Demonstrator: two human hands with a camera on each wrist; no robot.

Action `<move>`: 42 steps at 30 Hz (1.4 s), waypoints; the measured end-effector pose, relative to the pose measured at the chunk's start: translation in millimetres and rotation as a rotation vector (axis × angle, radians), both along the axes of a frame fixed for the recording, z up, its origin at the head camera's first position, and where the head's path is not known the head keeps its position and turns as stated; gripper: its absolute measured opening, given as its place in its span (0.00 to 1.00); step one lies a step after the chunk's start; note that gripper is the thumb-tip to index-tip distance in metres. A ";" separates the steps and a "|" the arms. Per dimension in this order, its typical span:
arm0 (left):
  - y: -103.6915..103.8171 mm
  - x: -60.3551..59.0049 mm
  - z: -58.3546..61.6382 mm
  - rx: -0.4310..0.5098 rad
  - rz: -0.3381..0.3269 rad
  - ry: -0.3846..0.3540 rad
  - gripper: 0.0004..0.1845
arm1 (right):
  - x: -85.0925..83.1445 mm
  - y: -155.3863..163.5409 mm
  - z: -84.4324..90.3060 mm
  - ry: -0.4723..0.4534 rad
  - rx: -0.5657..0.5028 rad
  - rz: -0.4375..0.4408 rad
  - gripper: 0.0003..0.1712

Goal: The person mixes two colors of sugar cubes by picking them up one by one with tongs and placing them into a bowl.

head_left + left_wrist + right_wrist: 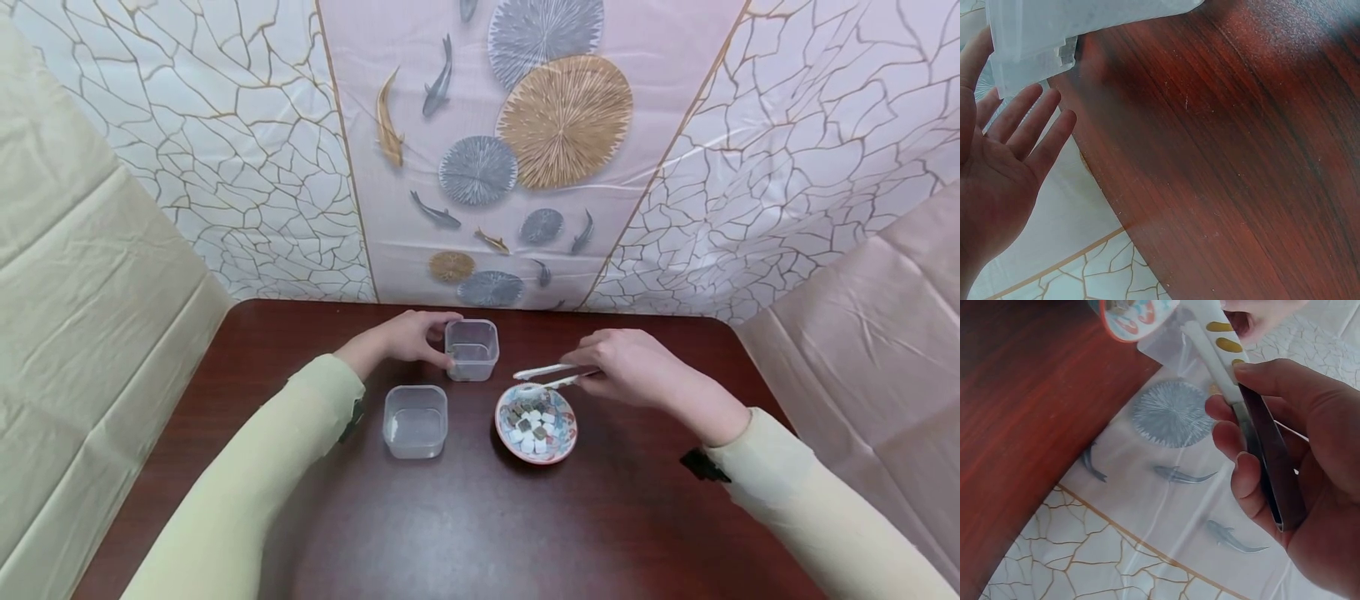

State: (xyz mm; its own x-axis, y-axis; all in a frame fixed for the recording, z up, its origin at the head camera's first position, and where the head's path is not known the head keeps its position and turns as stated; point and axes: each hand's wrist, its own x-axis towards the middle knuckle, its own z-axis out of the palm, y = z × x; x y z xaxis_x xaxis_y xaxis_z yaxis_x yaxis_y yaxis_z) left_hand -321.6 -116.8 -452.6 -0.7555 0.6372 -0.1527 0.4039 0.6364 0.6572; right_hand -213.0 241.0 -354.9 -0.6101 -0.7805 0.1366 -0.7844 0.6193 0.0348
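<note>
My right hand [637, 367] pinches a pair of tongs [551, 377], white-tipped with a darker handle, thumb and curled fingers clamped along the rear half, tips poised just over the far rim of a small patterned bowl [564, 444]. The bowl sits on the dark wooden surface [480, 525] in front of me and holds a heap of little square tiles [531, 427], white, grey and brownish. My left hand [405, 335] cups the left side of a clear square plastic container [472, 349] at the back; from the left wrist view the fingers [1029, 125] lie nearly straight beside its wall, so the hand reads as relaxed against it rather than clenched. A second clear container [416, 421] stands nearer me, just left of the bowl, touching nothing. Both containers look empty. The tiles strike me as light, hard and smooth, likely to slip or flick out of the tongs; I judge each is best taken across two flat opposite edges, one at a time. The containers seem thin and light, liable to slide unless steadied by the wall.
</note>
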 end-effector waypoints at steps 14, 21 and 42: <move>-1.2 -0.7 -2.3 0.022 -0.014 0.003 0.46 | -51.8 -52.7 9.6 -0.001 0.063 -0.049 0.16; -1.6 1.5 0.4 0.024 -0.008 -0.008 0.46 | -76.9 -81.8 0.4 0.002 0.178 -0.042 0.02; -1.7 -0.7 -2.2 -0.005 -0.002 -0.015 0.47 | -106.0 -127.5 -26.5 -0.135 0.332 -0.133 0.05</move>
State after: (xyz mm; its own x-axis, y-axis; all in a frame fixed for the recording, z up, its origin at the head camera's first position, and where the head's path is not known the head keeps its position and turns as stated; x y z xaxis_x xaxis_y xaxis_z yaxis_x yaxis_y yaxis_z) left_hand -322.3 -118.5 -454.8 -0.7517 0.6381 -0.1666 0.3958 0.6385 0.6600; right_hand -319.0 113.5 -381.5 -0.7045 -0.6812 -0.1990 -0.7089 0.6886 0.1526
